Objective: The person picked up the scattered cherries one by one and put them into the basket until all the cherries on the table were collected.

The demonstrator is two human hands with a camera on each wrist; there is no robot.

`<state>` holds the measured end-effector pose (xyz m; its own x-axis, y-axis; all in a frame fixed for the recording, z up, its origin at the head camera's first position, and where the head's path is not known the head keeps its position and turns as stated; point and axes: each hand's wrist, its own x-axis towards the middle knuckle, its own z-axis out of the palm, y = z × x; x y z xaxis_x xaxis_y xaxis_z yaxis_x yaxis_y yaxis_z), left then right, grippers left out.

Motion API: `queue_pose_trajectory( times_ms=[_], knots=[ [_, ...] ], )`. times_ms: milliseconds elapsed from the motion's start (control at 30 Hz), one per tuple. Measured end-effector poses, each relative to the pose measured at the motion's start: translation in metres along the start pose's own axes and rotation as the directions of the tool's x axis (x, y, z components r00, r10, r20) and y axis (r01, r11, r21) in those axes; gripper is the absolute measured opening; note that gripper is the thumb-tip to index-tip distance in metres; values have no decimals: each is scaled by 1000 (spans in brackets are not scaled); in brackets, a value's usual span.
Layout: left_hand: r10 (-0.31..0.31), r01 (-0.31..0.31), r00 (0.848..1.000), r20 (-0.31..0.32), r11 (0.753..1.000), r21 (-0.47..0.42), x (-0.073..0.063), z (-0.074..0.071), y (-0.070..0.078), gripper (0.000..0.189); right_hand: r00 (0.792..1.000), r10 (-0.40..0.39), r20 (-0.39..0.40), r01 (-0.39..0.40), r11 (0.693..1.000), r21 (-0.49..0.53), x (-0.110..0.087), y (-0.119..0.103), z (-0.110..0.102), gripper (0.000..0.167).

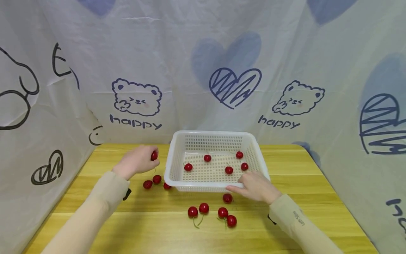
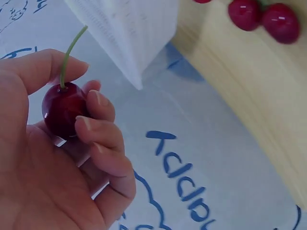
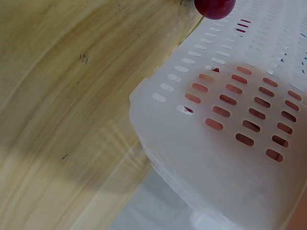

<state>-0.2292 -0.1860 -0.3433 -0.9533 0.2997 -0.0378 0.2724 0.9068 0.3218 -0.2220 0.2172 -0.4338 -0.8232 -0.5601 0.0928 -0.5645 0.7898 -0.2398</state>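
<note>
My left hand (image 1: 137, 162) holds a dark red cherry (image 2: 62, 111) at the left of the white basket. In the left wrist view, curled fingers close around the fruit and its green stem points up past the thumb. My right hand (image 1: 257, 186) grips the near rim of the perforated plastic basket (image 1: 203, 184) toward its right corner. Its thumb lies along the outside, and the fingers show through the slots of the basket wall (image 3: 182, 148) in the right wrist view. Several cherries, including one cherry (image 1: 207, 158), lie spread over the basket floor.
Left of the basket lie a cherry (image 1: 147, 184), another cherry (image 1: 157, 179) and one partly hidden by the basket corner. Several stemmed cherries, such as this cherry (image 1: 204, 208), lie in front on the wooden table (image 1: 165, 233). A printed white cloth (image 1: 187, 106) hangs behind.
</note>
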Motion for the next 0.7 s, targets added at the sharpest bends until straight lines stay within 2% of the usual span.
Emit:
queue_pose_trajectory(
  times_ms=[200, 433, 700],
  knots=[
    [34, -34, 999, -26, 999, 0, 24, -4, 21, 11, 1000, -9, 0, 9, 1000, 7, 0, 1, -1, 54],
    [114, -110, 992, -46, 990, 85, 56, -4, 46, 15, 999, -29, -17, 29, 1000, -9, 2, 2, 0, 57],
    [165, -155, 985, -58, 977, 144, 88, 10, 73, 12, 999, -29, -18, 29, 1000, -10, 0, 2, 0, 54]
  ],
)
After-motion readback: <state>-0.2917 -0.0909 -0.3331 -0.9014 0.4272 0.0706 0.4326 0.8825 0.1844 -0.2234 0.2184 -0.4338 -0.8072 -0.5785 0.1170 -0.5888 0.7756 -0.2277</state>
